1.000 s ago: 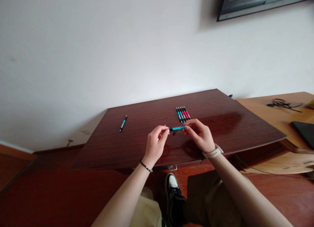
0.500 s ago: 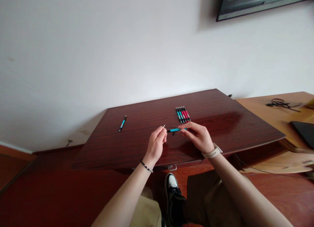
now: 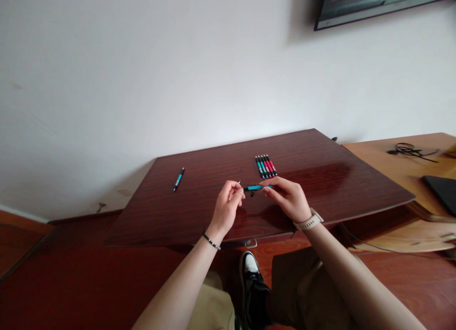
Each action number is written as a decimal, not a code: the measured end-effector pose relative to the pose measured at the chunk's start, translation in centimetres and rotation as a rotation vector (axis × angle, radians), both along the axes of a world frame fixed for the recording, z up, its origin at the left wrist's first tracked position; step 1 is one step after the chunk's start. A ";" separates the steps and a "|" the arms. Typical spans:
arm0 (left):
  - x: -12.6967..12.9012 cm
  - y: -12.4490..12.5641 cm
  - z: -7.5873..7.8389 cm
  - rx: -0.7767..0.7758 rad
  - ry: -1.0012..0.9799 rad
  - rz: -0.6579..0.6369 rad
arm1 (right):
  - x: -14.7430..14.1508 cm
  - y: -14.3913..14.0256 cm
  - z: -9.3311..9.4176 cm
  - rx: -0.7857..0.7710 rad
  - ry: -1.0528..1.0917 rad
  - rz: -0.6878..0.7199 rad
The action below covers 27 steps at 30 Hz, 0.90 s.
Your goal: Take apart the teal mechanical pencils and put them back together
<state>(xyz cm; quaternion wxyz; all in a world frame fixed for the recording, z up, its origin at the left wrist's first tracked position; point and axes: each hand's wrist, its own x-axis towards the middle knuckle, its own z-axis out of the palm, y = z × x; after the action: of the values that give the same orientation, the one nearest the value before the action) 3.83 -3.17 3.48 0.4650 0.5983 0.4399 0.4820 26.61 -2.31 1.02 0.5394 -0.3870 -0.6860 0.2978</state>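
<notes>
A blue pen barrel (image 3: 254,188) is held level above the table's near part. My right hand (image 3: 290,197) pinches its right end between thumb and fingers. At the black left end, my left hand (image 3: 228,201) has its thumb and fingertips closed on or against the pen. A thin pale tip (image 3: 239,182) pokes up by the left fingers; its kind is too small to tell. Below the barrel a small dark piece (image 3: 252,193) shows, not clear in shape. Beyond the hands lies a row of blue and pink pens (image 3: 265,166), side by side.
A single blue pen (image 3: 178,179) lies on the left of the dark wooden table (image 3: 213,163). To the right, a lighter desk (image 3: 370,151) carries a black cable (image 3: 409,150) and a dark flat object (image 3: 441,189). A screen (image 3: 384,9) hangs on the wall.
My left hand's fingers have shifted slightly at the pen's black end, and the wrist has moved a little left. My right hand keeps its hold nearly unchanged.
</notes>
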 end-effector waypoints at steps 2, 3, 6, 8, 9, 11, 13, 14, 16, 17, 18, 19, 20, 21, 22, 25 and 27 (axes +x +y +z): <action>0.0 0.0 0.0 -0.004 -0.001 0.003 | 0.0 0.0 0.1 -0.001 0.000 -0.006; 0.0 0.0 0.0 -0.003 0.006 0.008 | 0.0 0.0 0.2 0.001 -0.003 -0.010; -0.1 -0.1 0.0 0.012 0.041 0.015 | 0.1 0.0 0.2 0.010 -0.022 -0.015; -0.2 -0.1 0.1 0.029 0.072 0.012 | 0.1 0.0 0.1 0.011 -0.033 -0.015; -0.2 -0.1 0.1 0.036 0.090 0.011 | 0.1 0.0 0.1 0.011 -0.038 -0.012; -0.2 -0.1 0.0 0.041 0.118 0.011 | 0.1 0.0 0.0 0.011 -0.048 -0.005; -0.2 -0.1 -0.1 0.030 0.121 0.013 | 0.1 0.0 0.1 0.017 -0.057 -0.001; -0.2 0.0 -0.2 0.022 0.113 0.012 | 0.0 0.0 0.1 0.020 -0.060 0.000; -0.1 0.0 -0.5 0.006 0.085 0.008 | 0.0 0.0 0.2 0.028 -0.060 0.003; 0.0 0.0 -0.6 0.002 0.071 0.004 | 0.0 -0.1 0.3 0.033 -0.060 0.006; 0.0 0.1 -0.7 0.001 0.062 0.003 | 0.0 -0.1 0.4 0.037 -0.061 0.010; 0.1 0.1 -0.7 0.001 0.055 0.004 | -0.1 -0.1 0.4 0.041 -0.064 0.013; 0.1 0.1 -0.8 0.003 0.050 0.009 | -0.1 -0.1 0.4 0.045 -0.068 0.014; 0.2 0.2 -0.8 0.001 0.043 0.016 | -0.1 -0.1 0.5 0.048 -0.073 0.014; 0.3 0.2 -0.8 -0.004 0.031 0.021 | -0.1 -0.1 0.5 0.049 -0.077 0.013; 0.6 0.3 -0.7 -0.043 -0.035 0.022 | 0.0 -0.1 0.4 0.055 -0.079 0.016; 0.6 0.2 -0.7 -0.070 -0.053 0.024 | 0.0 -0.1 0.3 0.059 -0.079 0.022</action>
<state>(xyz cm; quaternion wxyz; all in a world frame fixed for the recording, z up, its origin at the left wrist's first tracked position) 4.48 -2.93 2.80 0.4914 0.5632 0.4513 0.4875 26.62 -2.41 1.36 0.5196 -0.3746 -0.7197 0.2678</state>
